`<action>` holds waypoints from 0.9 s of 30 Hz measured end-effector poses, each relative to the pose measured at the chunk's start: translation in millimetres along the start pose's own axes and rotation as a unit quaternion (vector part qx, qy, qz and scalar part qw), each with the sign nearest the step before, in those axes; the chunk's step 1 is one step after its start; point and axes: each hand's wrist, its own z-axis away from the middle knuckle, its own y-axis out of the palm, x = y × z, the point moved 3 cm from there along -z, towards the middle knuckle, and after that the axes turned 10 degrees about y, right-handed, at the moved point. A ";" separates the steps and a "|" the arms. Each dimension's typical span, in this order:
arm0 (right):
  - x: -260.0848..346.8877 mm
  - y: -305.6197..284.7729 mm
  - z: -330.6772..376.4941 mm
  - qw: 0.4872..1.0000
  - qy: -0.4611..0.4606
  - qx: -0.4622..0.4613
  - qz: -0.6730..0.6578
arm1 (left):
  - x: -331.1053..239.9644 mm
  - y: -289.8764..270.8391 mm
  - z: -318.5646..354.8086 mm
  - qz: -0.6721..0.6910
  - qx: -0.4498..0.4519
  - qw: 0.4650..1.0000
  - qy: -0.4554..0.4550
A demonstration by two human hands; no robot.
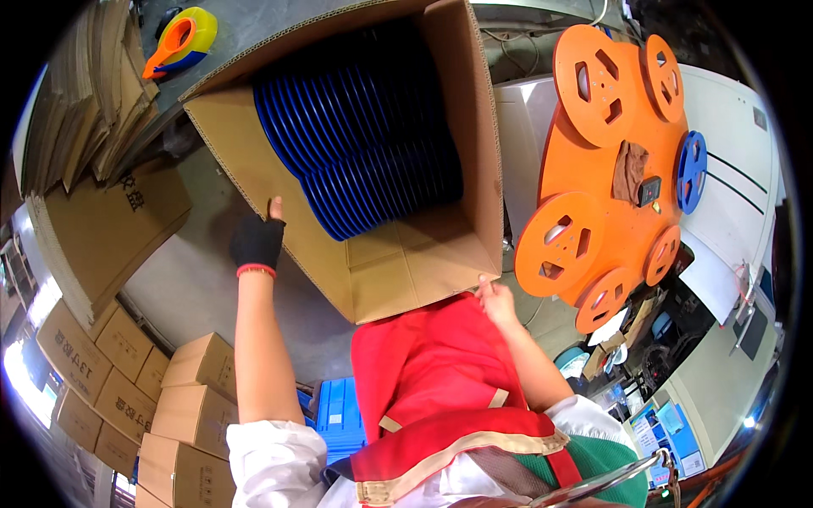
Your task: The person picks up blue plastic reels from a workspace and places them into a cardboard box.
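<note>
Gripping the open cardboard box of blue reels, my gloved left hand clasps its side wall, my bare right hand closes on its near corner.

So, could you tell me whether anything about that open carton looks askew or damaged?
Nothing looks damaged. The cardboard carton is tipped on its side, steadied by the left hand and right hand; the blue reels inside stay neatly stacked.

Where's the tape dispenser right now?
In the head view the yellow-and-orange tape dispenser lies at the upper left, on the grey surface just beyond the open cardboard box of blue reels, beside the stacked flat cartons.
</note>
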 end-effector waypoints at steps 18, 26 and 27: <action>-60.5 4.7 -68.0 0.993 0.016 0.067 -0.095 | 7.9 69.8 105.6 0.011 -0.087 0.995 -0.046; -27.5 -3.9 -48.0 0.992 -0.069 0.029 -0.106 | 52.4 154.9 213.2 0.095 -0.107 0.972 -0.186; -27.7 -1.2 -43.3 0.990 -0.083 0.025 -0.110 | 59.3 172.2 228.1 0.106 -0.105 0.969 -0.199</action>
